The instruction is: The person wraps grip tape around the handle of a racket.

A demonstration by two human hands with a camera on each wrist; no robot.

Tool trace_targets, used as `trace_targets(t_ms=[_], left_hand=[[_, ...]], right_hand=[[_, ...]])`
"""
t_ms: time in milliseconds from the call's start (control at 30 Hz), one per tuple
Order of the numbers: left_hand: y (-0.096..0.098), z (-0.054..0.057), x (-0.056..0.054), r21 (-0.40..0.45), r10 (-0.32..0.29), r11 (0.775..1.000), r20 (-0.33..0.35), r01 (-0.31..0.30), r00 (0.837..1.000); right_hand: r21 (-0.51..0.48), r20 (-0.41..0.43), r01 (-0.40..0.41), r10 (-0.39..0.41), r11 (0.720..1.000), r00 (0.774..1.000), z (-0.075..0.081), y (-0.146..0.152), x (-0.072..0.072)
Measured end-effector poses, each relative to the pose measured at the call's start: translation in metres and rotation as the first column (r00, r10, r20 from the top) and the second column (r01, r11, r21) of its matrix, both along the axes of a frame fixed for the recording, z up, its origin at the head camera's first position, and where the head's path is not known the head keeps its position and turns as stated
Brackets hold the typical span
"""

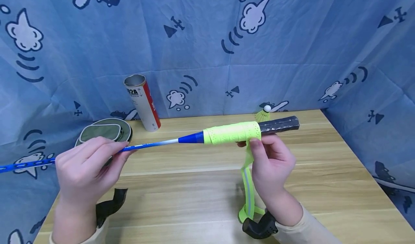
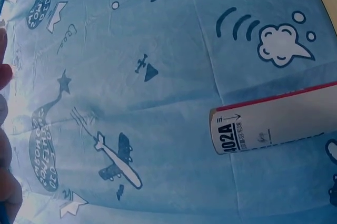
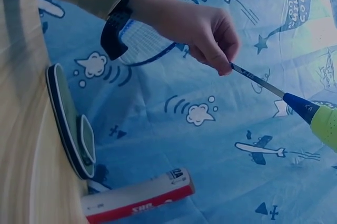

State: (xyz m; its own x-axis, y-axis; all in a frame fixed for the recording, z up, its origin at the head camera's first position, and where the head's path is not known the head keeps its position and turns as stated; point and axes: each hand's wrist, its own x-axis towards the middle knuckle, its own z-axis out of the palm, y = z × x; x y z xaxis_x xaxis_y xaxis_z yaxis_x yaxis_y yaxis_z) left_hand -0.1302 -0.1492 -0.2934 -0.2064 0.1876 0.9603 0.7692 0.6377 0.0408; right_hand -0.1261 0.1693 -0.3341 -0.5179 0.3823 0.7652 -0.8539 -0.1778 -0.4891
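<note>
A blue badminton racket [image 1: 191,138] is held up level above the table. My left hand [image 1: 90,165] pinches its thin shaft between thumb and fingers. Neon yellow grip tape [image 1: 231,132], dotted with small holes, is wound round most of the handle. The handle's black butt end [image 1: 279,125] is bare. At the edge of the wrapping my right hand [image 1: 273,161] pinches the tape under the handle, thumb in front. A loose tail of tape hangs from there toward the table. In the right wrist view the strung racket head [image 3: 147,40] shows behind the left wrist.
A shuttlecock tube [image 1: 142,103] stands at the back of the wooden table [image 1: 181,204]. Beside it is a dark green case [image 1: 103,130], partly behind my left hand. A yellow shuttlecock [image 1: 263,114] lies behind the handle. Blue printed curtain [image 1: 201,49] surrounds the table.
</note>
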Motion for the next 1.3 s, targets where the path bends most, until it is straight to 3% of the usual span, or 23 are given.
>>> trace_targets(t_ms=[133,233,467,700,1000,1233,1300], left_hand=[[-0.0017,-0.0014,-0.0006,0.019,-0.006,1.000,0.006,0.006,1.000],[-0.0017,-0.0010,-0.0013,0.026,-0.024,0.999,0.007,0.024,1.000],[-0.0029,-0.0001,-0.0009,-0.015,-0.049,0.999,0.038,0.050,0.998],[-0.0075,0.0005,0.0009,-0.084,-0.024,0.996,0.116,0.034,0.993],[-0.0027,-0.0013,-0.0019,-0.039,-0.075,0.996,0.031,0.077,0.997],[-0.0002,0.0003,-0.0002,-0.003,0.027,1.000,0.026,-0.027,0.999],[0.0000,0.0009,0.0005,-0.007,0.031,1.000,0.032,-0.030,0.999]], right_hand=[[0.001,-0.025,-0.028,0.028,1.000,0.999,-0.0005,-0.0020,-0.0005],[-0.007,-0.029,-0.007,0.007,1.000,1.000,-0.0006,-0.0030,-0.0007],[0.024,-0.031,0.028,-0.028,0.999,0.999,-0.0008,-0.0020,-0.0012],[0.026,0.003,0.014,-0.014,1.000,1.000,-0.0014,-0.0005,-0.0001],[-0.053,-0.006,-0.048,0.048,0.997,0.999,-0.0011,-0.0015,0.0007],[-0.045,0.016,-0.006,0.007,0.999,1.000,-0.0006,-0.0011,0.0009],[-0.040,0.030,0.004,-0.003,0.999,1.000,-0.0003,-0.0004,0.0007]])
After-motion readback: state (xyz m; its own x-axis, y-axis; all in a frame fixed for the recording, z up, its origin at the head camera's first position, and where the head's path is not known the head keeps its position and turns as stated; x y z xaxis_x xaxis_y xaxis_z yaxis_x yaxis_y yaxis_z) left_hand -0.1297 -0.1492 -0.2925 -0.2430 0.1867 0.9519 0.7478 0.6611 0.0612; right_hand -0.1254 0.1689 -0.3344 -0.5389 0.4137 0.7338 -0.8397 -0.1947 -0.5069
